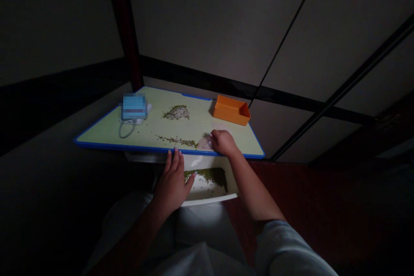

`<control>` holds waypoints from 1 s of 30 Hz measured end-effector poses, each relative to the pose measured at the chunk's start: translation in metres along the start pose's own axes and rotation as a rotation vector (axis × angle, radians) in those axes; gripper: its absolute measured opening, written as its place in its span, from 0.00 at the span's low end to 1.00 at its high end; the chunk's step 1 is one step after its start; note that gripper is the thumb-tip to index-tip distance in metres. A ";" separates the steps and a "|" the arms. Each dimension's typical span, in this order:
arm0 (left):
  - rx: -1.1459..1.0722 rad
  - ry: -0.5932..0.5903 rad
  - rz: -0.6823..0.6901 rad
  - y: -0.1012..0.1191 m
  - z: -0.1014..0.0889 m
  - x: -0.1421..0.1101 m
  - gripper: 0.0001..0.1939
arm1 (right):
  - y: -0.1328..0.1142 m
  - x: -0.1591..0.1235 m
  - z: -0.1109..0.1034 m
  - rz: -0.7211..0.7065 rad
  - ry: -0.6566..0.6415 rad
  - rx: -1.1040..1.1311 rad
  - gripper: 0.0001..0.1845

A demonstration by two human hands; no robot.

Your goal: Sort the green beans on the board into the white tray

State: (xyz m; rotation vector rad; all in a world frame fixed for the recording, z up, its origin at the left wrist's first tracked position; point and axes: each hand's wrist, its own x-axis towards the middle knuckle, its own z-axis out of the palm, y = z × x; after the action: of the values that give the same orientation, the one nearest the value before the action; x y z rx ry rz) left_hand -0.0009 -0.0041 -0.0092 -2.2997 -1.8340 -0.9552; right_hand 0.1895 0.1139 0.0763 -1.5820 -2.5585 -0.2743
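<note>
Right hand (pixel 224 143) curled; left hand (pixel 172 183) splayed

Two patches of beans (pixel 176 113) lay on the board (pixel 197 116), a box (pixel 231 110) stood on it behind them to the right, and a tray (pixel 210 199) sat before the board.

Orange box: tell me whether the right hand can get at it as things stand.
Probably yes: the right hand rests on the green board close to the orange box, and nothing upright appears to stand between them, so the way looks free.
</note>
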 end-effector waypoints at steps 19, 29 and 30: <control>-0.004 0.011 -0.010 0.000 0.001 0.000 0.37 | 0.002 0.002 0.000 0.176 0.004 -0.087 0.12; -0.009 0.013 -0.013 0.001 0.001 0.000 0.36 | -0.001 0.006 0.004 0.169 -0.025 -0.098 0.12; -0.010 0.014 -0.012 0.001 0.002 0.000 0.37 | -0.002 0.007 0.004 0.177 -0.030 -0.107 0.12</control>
State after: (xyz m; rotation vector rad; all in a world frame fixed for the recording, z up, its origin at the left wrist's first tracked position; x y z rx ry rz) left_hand 0.0004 -0.0041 -0.0104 -2.2848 -1.8437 -0.9809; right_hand 0.1846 0.1196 0.0734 -1.8501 -2.4411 -0.3765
